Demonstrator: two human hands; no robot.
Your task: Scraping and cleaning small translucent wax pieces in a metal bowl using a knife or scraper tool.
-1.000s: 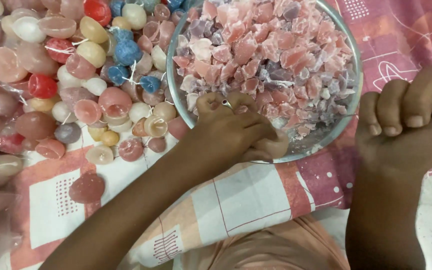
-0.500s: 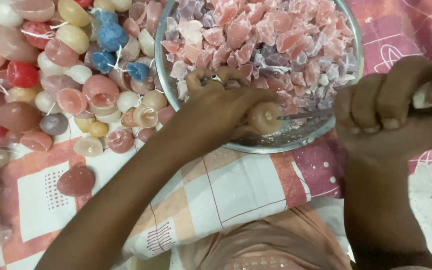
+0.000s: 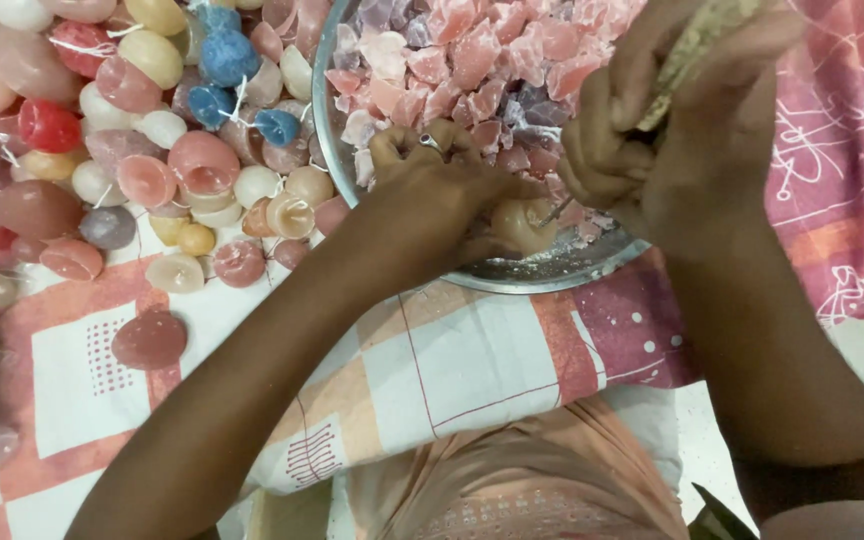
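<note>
Near the middle of the frame, the left hand (image 3: 442, 195) reaches over the near rim of a metal bowl (image 3: 542, 272) and curls its fingers (image 3: 422, 140) around a small pale, rounded candle (image 3: 522, 222). The candle sits at the bowl's lower edge, held between the thumb side of that hand and the bowl wall. The right hand (image 3: 672, 150) is just to the right of it, fingers pressed together in a fist around a rough straw-coloured handle (image 3: 697, 40) that runs up toward the upper right of the frame. From the bottom of that fist a thin metal tip (image 3: 555, 211) slants down and to the left, and it appears to touch the candle's right side. So the candle lies below and left of the right fist, with the tool's long axis pointing diagonally at it, and the left hand is the nearer one, already on it.

The bowl is heaped with pink and lilac wax chips (image 3: 472, 60). At the left of the frame, a crowd of finished egg-shaped candles (image 3: 152, 150) in pink, cream, red and blue lies on a checked cloth (image 3: 472, 370).
</note>
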